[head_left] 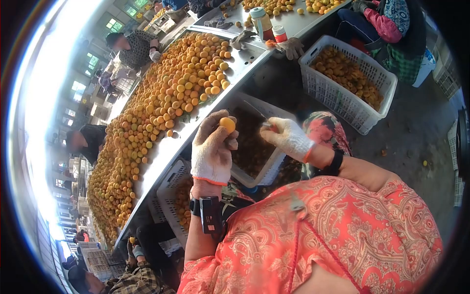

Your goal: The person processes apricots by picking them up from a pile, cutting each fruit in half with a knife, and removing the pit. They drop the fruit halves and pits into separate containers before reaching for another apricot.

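Observation:
My left hand (211, 149), in a stained white work glove, has its fingers wrapped round an apricot (227, 124). To its right, my gloved right hand (289, 138) grips a small knife (255, 109), whose thin blade points up and left toward the fruit, apart from it. The knife's handle is mostly hidden in my fingers. Below both hands stands a white plastic crate (274, 169) with dark contents that are hard to make out. A large heap of whole apricots (169, 83) lies on the metal table (235, 73) beyond my left hand.
A white crate (360, 125) of cut apricots stands at right, near a seated co-worker (387, 24). Another crate (171, 196) is beside my left forearm. A bottle (261, 23), a red-and-white container (279, 34) and gloves (292, 47) lie on the table. Other workers sit along the far side.

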### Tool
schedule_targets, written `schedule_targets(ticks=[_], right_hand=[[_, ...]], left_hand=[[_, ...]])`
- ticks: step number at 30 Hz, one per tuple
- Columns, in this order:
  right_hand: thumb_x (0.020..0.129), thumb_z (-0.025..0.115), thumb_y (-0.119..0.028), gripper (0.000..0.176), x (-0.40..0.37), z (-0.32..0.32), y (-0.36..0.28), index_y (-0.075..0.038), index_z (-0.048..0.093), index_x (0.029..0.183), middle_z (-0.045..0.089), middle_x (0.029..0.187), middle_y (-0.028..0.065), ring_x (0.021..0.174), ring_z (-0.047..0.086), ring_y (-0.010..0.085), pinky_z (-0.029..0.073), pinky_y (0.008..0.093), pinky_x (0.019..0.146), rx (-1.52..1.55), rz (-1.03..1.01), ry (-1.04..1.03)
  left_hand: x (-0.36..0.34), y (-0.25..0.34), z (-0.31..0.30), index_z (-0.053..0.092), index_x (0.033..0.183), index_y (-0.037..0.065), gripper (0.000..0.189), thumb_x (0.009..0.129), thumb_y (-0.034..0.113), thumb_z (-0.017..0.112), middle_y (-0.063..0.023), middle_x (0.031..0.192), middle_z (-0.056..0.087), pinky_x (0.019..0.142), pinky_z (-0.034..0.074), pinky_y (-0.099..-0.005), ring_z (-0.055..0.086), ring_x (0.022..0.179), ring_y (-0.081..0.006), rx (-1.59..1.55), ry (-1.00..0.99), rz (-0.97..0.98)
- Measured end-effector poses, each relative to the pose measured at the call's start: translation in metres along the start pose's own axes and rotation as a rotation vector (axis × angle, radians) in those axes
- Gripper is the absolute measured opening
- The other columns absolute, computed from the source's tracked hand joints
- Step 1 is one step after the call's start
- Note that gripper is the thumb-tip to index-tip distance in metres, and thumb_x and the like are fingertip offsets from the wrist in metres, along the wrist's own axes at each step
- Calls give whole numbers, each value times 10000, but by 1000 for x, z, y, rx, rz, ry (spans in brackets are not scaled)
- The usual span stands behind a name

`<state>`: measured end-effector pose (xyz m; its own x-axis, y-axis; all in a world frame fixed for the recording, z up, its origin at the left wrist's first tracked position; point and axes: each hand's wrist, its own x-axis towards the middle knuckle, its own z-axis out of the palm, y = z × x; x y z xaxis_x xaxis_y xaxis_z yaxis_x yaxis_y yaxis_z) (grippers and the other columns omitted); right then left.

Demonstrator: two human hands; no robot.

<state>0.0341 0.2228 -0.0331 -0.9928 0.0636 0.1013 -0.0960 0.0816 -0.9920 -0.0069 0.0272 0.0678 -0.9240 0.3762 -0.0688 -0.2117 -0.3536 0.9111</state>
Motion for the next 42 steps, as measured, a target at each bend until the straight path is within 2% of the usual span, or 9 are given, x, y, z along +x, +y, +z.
schedule_targets(ticks=[19,25,28,35,42], right_hand=[[905,650,-230,247,-3,11,-3,12,637,956,654,778,105,735,593,150,480,327,703,16,-12,-56],[896,654,-236,260,-1,14,3,16,635,958,649,783,134,735,602,181,482,338,705,-16,-11,-64],[892,657,-245,272,-2,14,2,17,635,961,643,785,153,734,607,196,485,348,706,-44,0,-73],[886,660,-253,285,-4,17,8,20,643,965,663,826,196,774,659,270,498,377,722,-72,-29,-81],[880,661,-240,264,-6,12,8,5,661,979,688,861,183,811,671,273,505,370,746,-82,58,-105]], left_hand=[[-21,0,-8,600,1215,7,393,832,-4,690,-83,1037,625,632,467,-255,617,792,-169,-63,-7,9],[-23,-1,-11,615,1187,6,361,837,14,700,-91,1030,645,618,464,-263,618,757,-168,-72,-5,-1],[-25,-5,-11,586,1221,-25,406,846,99,679,-131,1042,640,621,432,-283,579,749,-181,10,22,-6],[-22,-13,-13,619,1172,-15,343,852,89,687,-123,1019,653,620,446,-284,596,753,-176,26,17,-97],[-17,-34,-17,630,1166,13,344,844,111,699,-117,1009,653,635,459,-284,602,757,-181,59,10,-235]])
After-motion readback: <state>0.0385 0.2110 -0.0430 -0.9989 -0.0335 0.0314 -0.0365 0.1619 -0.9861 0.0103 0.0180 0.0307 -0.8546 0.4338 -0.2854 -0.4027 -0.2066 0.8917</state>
